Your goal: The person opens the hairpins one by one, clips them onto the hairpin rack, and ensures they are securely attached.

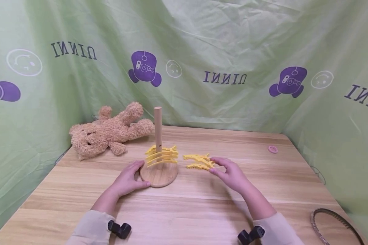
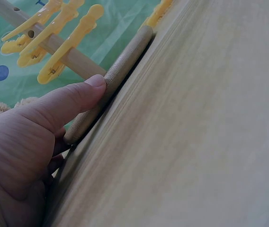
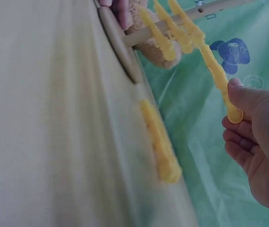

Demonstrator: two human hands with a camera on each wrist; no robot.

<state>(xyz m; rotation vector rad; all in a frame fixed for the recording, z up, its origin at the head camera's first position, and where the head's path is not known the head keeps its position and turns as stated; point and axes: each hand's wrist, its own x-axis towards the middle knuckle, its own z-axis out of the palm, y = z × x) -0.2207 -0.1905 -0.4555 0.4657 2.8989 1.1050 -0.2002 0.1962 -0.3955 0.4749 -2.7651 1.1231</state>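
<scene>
A wooden stand has a round base and an upright post. Several curved yellow plastic pieces with knobbly edges sit across the post, one above another. My left hand grips the rim of the base from the left, thumb on its edge. To the right of the stand, my right hand pinches the end of another yellow piece between thumb and fingers. That piece is raised off the table, pointing toward the post. A further yellow piece lies on the table beneath it.
A brown teddy bear lies behind the stand on the left. A pink ring is at the back right of the wooden table, and a dark hairband at the front right. Green printed curtains hang around the table.
</scene>
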